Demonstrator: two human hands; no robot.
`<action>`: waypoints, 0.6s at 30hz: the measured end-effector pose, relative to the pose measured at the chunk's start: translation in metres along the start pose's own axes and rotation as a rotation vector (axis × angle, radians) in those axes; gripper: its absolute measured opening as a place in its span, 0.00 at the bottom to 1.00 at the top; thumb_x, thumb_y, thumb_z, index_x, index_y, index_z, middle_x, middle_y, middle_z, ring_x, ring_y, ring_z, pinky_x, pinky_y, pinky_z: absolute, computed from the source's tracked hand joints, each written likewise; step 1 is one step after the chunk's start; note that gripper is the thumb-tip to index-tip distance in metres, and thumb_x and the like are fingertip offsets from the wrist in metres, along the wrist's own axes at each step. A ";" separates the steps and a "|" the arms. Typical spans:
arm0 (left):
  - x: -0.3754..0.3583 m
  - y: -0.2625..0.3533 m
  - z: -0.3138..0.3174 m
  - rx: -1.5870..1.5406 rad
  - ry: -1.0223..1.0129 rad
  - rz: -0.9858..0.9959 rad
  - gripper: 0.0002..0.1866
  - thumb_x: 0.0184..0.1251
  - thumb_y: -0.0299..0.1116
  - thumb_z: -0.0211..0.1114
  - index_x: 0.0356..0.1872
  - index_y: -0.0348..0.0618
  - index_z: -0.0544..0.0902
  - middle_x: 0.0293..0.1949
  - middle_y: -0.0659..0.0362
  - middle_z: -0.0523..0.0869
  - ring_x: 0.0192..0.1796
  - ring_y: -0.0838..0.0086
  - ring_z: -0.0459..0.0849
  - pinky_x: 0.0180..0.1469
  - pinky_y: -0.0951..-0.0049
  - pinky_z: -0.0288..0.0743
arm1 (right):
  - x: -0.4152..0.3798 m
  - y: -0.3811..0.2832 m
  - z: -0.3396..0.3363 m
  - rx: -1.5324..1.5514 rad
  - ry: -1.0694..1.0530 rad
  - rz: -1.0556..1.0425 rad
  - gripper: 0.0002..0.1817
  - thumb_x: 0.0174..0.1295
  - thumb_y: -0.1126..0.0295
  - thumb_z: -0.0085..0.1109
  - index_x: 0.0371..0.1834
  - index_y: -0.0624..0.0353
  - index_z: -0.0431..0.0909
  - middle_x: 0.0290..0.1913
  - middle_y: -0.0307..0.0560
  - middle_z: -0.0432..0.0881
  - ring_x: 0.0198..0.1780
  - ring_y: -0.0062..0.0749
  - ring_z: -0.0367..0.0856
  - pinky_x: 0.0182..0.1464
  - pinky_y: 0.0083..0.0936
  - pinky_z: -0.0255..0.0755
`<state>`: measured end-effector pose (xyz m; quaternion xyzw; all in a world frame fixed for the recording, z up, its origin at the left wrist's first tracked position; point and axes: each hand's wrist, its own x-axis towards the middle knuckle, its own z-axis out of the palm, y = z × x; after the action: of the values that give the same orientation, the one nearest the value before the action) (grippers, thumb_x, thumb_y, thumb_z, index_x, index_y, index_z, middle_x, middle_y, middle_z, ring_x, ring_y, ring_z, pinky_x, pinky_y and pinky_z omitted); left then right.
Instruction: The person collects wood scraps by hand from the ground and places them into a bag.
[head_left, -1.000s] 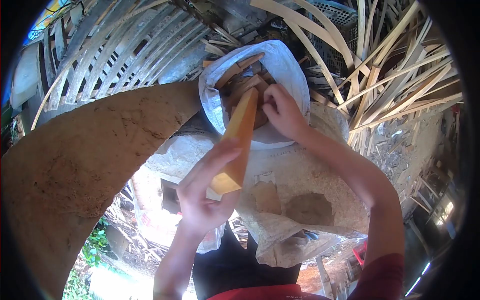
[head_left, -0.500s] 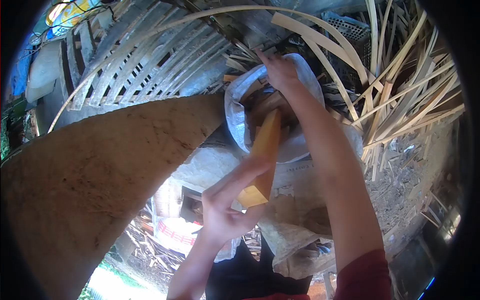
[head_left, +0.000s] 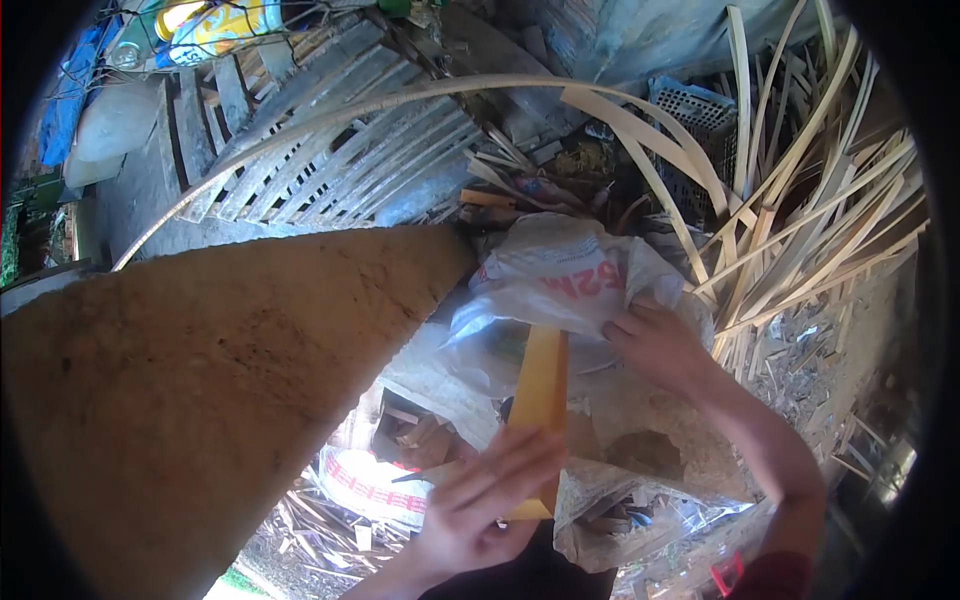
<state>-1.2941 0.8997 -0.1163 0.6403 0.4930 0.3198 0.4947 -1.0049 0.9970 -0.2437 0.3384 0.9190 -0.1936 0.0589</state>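
The right hand (head_left: 655, 345), up at the far rim half a second ago, now grips the white sack (head_left: 560, 280) and has folded its mouth shut over the wood inside. The left hand (head_left: 490, 500) still clasps the yellow wooden block (head_left: 540, 385), its tip touching the sack.

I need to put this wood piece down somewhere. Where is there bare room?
The broad brown slab, left of the white sack, is bare. Right of the sack, bamboo strips crowd the ground. Below the wood piece, scraps and sacking lie thick.
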 end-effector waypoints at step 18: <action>0.003 0.001 0.013 0.008 0.140 -0.094 0.26 0.51 0.18 0.70 0.57 0.34 0.86 0.61 0.43 0.87 0.69 0.49 0.83 0.74 0.51 0.71 | 0.024 -0.016 0.010 0.197 -0.028 0.221 0.20 0.67 0.65 0.63 0.60 0.59 0.77 0.55 0.49 0.77 0.54 0.44 0.82 0.62 0.42 0.72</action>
<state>-1.2812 0.8983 -0.1191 0.5944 0.5571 0.3382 0.4711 -1.0336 0.9963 -0.2540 0.4391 0.8516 -0.2800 0.0592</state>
